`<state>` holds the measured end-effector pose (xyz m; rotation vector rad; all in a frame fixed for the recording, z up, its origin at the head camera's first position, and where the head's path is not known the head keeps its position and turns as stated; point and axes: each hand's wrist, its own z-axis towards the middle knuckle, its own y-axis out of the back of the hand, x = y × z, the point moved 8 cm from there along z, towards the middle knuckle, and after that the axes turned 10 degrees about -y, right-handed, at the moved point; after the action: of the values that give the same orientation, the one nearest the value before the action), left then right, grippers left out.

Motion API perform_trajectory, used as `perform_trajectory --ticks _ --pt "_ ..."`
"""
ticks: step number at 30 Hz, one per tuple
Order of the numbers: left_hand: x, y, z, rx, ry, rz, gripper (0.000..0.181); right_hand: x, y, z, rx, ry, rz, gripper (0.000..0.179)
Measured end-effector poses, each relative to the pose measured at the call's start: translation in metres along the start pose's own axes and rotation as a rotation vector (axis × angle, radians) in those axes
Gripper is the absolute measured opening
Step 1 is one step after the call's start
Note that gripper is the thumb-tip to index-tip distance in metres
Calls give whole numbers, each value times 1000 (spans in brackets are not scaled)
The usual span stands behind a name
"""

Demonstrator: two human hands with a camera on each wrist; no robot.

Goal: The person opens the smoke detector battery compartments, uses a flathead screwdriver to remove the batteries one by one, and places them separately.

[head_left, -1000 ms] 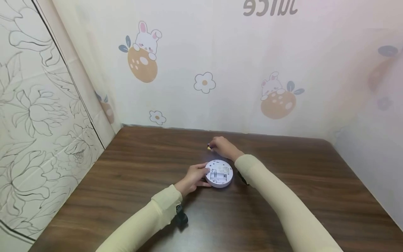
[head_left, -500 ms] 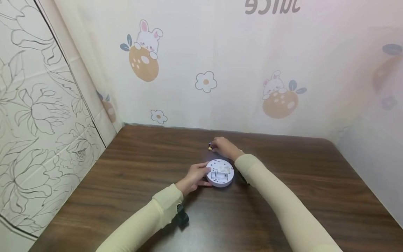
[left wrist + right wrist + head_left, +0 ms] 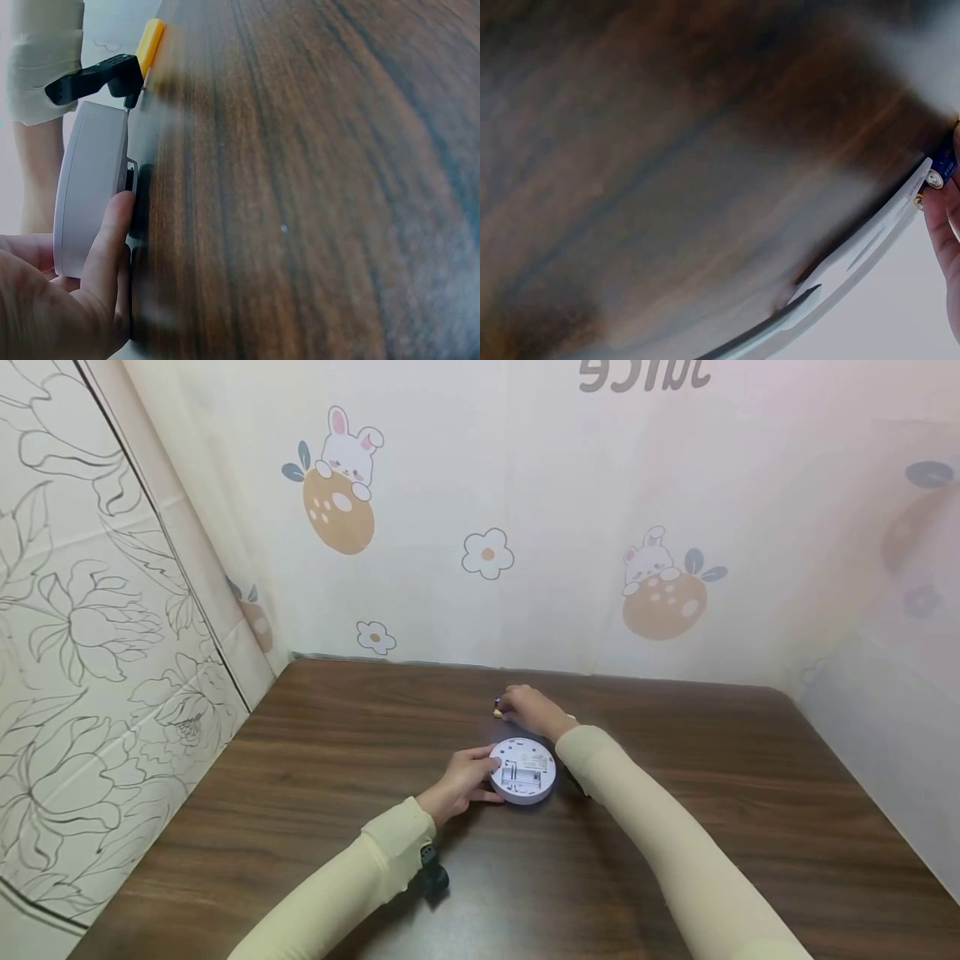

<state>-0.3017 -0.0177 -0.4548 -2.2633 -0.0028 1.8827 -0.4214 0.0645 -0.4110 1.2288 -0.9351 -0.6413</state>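
My left hand (image 3: 461,779) grips the left rim of a round white device (image 3: 531,752), which looks like a smoke detector. Its face with the uncovered battery compartment is turned up. In the left wrist view, fingers of the left hand (image 3: 75,289) curl around the device (image 3: 94,187), which is seen edge-on. Just beyond it, my right hand (image 3: 534,710) is low over the table with small batteries (image 3: 497,709) at its fingertips. At the edge of the right wrist view, the right hand (image 3: 946,225) pinches a blue battery (image 3: 943,169); the end of a second battery (image 3: 919,201) shows beside it.
A brown wood-grain table (image 3: 300,777) lies under both hands. A yellow-handled tool (image 3: 151,45) is behind the device in the left wrist view. Black wrist cameras (image 3: 432,877) are strapped to the arms. A printed curtain (image 3: 487,485) borders the table's far edge.
Almost nothing moves. The left hand keeps its grip on the round device, and the right hand stays at the batteries, while the whole view shifts slightly.
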Motion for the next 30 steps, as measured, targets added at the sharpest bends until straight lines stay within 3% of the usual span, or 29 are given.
perform_trajectory --ticks 10,15,24,30 --pt "1 -1 0 -1 -12 -1 38 -1 3 0 -2 7 3 16" --pt "-1 1 -1 -2 4 6 38 -5 13 -2 -34 -4 -12 18" --pt "-3 2 -1 -5 25 11 40 -27 45 -19 -30 -57 -51 22" --pt "1 0 0 -3 48 5 40 -50 49 -32 27 -160 -77 32"
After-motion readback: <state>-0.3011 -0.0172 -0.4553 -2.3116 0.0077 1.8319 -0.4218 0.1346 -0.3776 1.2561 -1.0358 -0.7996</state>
